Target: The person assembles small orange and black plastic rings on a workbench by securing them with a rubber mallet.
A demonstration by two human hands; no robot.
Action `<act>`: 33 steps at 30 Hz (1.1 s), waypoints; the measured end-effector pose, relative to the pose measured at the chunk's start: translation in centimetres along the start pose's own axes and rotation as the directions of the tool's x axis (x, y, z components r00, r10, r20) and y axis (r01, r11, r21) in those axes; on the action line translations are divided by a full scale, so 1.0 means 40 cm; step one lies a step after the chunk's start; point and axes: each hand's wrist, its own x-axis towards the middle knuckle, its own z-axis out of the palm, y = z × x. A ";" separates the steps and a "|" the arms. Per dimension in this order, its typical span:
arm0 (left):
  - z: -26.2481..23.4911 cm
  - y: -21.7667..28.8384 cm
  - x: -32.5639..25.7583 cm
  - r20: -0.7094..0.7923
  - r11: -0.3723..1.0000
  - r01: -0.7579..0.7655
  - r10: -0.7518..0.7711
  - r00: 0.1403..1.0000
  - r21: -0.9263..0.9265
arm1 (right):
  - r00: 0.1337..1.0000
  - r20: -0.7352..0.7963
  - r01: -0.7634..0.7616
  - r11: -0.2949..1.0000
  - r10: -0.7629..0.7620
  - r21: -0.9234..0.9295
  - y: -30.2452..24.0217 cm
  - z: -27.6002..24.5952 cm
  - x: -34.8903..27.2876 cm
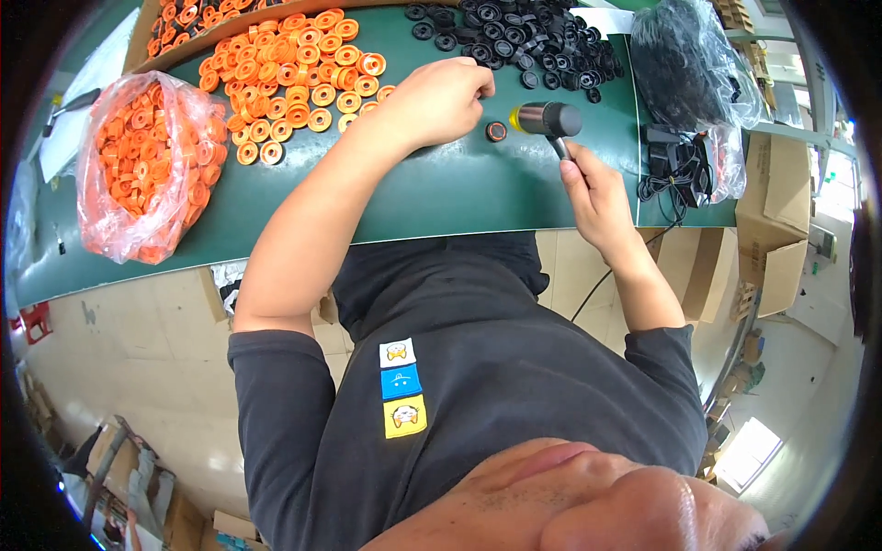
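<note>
Your right hand [597,188] has its fingers clamped on the grey handle of a mallet with a stubby black-and-yellow head [546,119]. Just left of that head, not touching it, a small round black-and-orange piece [496,131] lies on the flat green bench [441,188]. Your left hand [448,101] has curled fingers near the black round plastic parts [514,37]; you can't tell from here whether they grip anything. This looks like a tapping step; the next move probably calls for a square strike, left fingers clear.
</note>
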 end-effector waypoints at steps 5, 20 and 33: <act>-0.020 0.011 -0.001 0.084 0.999 0.023 -0.020 0.996 -0.042 | 0.994 0.020 0.111 0.993 -0.110 -0.044 0.003 0.017 0.030; -0.005 0.061 -0.009 0.189 0.984 -0.145 0.124 0.974 0.103 | 0.969 -0.228 -0.001 0.913 -0.101 -0.409 0.286 -0.120 -0.010; 0.001 0.046 0.011 0.083 0.989 -0.005 0.018 0.996 -0.150 | 0.880 -0.149 0.423 0.886 -0.452 -0.188 0.142 -0.049 0.262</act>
